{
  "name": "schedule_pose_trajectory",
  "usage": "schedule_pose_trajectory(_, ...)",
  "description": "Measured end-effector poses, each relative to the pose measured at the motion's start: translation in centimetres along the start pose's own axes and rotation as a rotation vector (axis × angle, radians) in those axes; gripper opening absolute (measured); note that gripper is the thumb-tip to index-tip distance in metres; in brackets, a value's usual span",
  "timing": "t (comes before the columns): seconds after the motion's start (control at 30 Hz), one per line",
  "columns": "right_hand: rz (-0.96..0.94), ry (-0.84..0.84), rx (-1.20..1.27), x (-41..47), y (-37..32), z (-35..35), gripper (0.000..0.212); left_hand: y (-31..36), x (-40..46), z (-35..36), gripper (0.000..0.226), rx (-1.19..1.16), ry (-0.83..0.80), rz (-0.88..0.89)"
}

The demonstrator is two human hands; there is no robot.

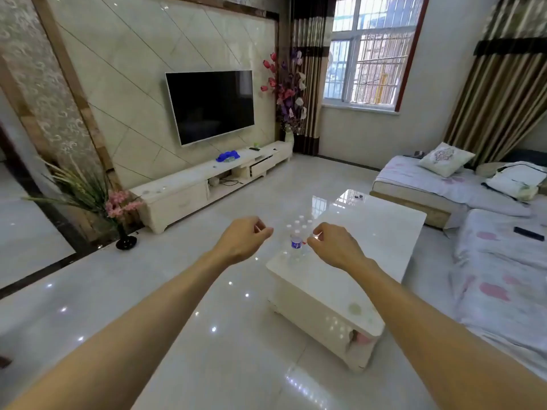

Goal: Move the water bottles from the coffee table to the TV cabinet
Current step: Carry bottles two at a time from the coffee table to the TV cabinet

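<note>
Several clear water bottles (297,241) with white caps stand in a cluster at the near left corner of the white coffee table (370,247); the nearest one has a blue label. My left hand (244,241) hovers just left of the cluster, fingers loosely curled, holding nothing. On the right side of the bottles is my right hand (334,247), fingers curled with the tips close to the bottles; whether it touches one I cannot tell. The long white TV cabinet (183,184) runs along the far wall under the black TV (211,105).
A blue object (228,156) and small items lie on the cabinet top, and one drawer is open. A potted plant in a black vase (125,239) stands by the cabinet's left end. A sofa with cushions (488,220) is on the right. Glossy tiled floor lies between table and cabinet.
</note>
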State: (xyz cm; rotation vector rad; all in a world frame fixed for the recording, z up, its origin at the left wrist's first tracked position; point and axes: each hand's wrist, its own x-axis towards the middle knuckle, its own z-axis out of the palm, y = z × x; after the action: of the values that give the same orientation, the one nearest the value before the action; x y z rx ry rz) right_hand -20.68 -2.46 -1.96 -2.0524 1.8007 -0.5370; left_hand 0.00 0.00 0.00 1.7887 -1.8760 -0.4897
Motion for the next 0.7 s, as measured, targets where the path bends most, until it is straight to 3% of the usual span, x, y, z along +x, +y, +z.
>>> schedule_pose_trajectory(0.4,0.189,0.028,0.001,17.9,-3.9,6.0,0.045,-8.9,20.8,-1.9,0.037,-0.066,-0.098,0.086)
schedule_pose_trajectory(0.7,0.311,-0.008,-0.006,29.8,-1.6,9.6,0.046,-14.0,34.1,3.0,0.033,-0.055,-0.228,0.099)
